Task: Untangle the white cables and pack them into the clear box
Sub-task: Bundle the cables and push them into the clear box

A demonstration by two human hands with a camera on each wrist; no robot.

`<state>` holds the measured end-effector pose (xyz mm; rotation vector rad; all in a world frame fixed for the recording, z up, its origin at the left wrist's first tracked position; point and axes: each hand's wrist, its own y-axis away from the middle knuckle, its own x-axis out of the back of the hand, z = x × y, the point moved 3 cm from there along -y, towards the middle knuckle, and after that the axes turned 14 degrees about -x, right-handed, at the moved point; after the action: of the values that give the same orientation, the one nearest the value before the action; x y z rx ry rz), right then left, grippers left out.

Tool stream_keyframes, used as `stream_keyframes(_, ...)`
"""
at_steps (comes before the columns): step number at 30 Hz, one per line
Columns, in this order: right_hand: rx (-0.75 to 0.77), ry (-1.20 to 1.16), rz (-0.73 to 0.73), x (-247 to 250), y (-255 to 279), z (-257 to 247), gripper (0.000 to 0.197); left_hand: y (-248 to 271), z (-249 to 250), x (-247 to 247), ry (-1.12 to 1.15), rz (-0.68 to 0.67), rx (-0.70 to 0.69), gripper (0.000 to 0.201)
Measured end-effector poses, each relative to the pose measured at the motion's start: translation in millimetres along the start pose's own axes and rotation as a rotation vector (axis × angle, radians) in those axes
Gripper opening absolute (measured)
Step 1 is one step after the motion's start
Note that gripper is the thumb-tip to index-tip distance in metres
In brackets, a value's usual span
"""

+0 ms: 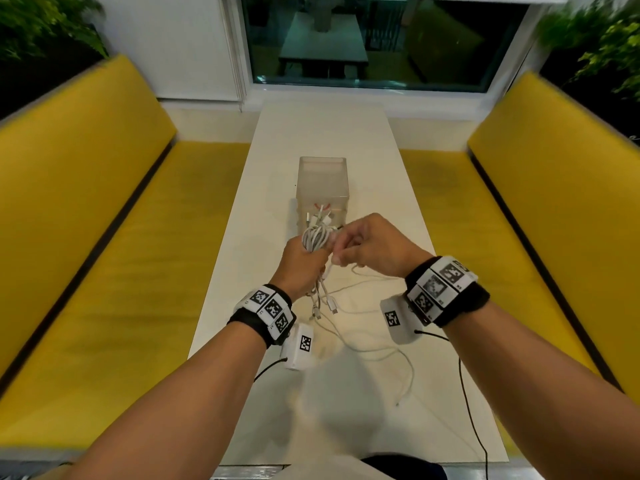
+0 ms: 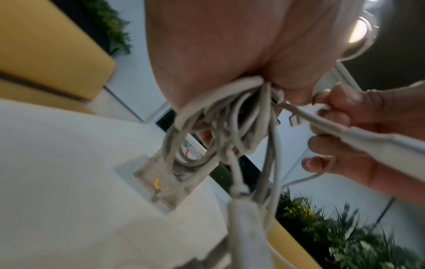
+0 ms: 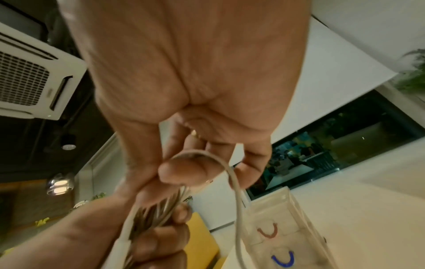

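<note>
My left hand grips a bundle of white cables upright above the white table; loops stick out on top and plugs dangle below. My right hand pinches one strand beside the bundle, thumb pressed on a cable loop. In the left wrist view the bundle spills from my left palm, while right-hand fingers hold a strand pulled sideways. The clear box stands open just behind both hands, apart from them.
A loose white cable trails across the table toward me. Small red and blue curved pieces lie in the clear box. Yellow benches flank the narrow table. A window is at the far end.
</note>
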<state>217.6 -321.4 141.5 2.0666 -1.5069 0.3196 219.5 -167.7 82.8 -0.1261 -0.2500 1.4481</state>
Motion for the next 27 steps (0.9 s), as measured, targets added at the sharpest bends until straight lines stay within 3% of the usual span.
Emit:
stream_keyframes(3,-0.004,-0.159,0.075,-1.1,-1.8,0.2,0.025,3.8,6.2,-3.5,0.157,-0.016,0.068,0.038)
stream_keyframes(8,-0.029,-0.183,-0.091,-2.3,-0.7,4.5,0.015,2.9,9.2,-4.5,0.299,-0.132,0.092,0.025)
stream_keyframes(12,-0.070,-0.151,-0.166,1.1,-2.1,11.6,0.015,2.5,5.7,2.2,0.198,-0.210,0.112,0.006)
stream_keyframes(18,-0.075,-0.025,-0.032,-5.9,-9.6,16.1,0.027,2.0,11.9,-5.2,0.063,-0.362,0.148,0.027)
stream_keyframes(22,-0.152,0.124,-0.013,0.5,-12.3,28.0,0.029,-1.5,4.8,2.3,-0.127,-0.519,0.241,0.026)
stream_keyframes(25,-0.183,0.293,-0.002,12.9,-12.2,36.8,0.026,-4.9,-5.6,22.7,-0.244,-0.482,0.302,0.012)
stream_keyframes(27,-0.194,0.378,-0.001,20.3,-12.2,43.1,0.029,-8.9,-12.7,38.4,-0.316,-0.432,0.320,0.014)
